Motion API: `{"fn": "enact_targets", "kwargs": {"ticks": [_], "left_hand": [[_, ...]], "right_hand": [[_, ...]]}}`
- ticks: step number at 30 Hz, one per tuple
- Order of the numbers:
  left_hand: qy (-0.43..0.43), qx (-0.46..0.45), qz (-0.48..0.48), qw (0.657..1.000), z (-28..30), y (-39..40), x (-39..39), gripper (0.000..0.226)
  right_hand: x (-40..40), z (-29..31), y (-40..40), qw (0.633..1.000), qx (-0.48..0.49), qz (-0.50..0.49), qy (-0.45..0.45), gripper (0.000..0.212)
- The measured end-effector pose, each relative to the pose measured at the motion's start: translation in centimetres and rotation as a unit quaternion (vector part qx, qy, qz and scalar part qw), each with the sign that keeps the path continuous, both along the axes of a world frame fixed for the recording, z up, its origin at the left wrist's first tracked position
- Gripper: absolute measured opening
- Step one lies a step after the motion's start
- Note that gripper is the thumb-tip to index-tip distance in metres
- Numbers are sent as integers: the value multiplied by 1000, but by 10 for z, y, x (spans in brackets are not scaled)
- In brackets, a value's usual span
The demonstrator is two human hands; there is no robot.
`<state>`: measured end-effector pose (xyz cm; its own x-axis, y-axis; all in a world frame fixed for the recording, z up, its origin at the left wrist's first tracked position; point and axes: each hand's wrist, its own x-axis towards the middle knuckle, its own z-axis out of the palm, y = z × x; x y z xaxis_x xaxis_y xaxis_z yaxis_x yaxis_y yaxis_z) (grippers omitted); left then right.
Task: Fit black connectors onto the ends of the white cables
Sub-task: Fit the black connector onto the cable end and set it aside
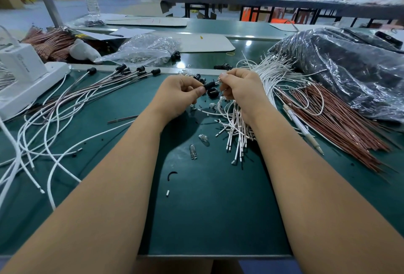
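My left hand [179, 94] pinches a black connector [209, 85] between thumb and fingers at the middle of the green table [218, 208]. My right hand [238, 86] pinches a small clear bulb [216, 81] at the connector's right end. More black connectors [213, 94] lie just beneath the hands. A bundle of loose white cables [238, 133] spreads under and beyond my right hand. To the left, finished white cables with black connectors [122, 72] fan out across the table.
Red-brown wires [336, 120] and a pen [301, 127] lie at the right, beside a dark plastic bag [349, 70]. Loose clear bulbs [193, 151] sit near the centre. A white power strip [32, 85] stands at the left, a clear bag [144, 50] behind.
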<state>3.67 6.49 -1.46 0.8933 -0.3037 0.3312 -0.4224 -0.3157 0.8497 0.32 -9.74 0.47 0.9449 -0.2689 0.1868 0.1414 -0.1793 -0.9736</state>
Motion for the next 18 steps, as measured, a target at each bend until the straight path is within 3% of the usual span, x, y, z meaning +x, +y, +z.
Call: {"fn": "enact_targets", "kwargs": {"ticks": [18], "left_hand": [[-31,53,41,997,1,0,-5,13]], "right_hand": [[3,-9,4,988,-146,30,-30,21]]}}
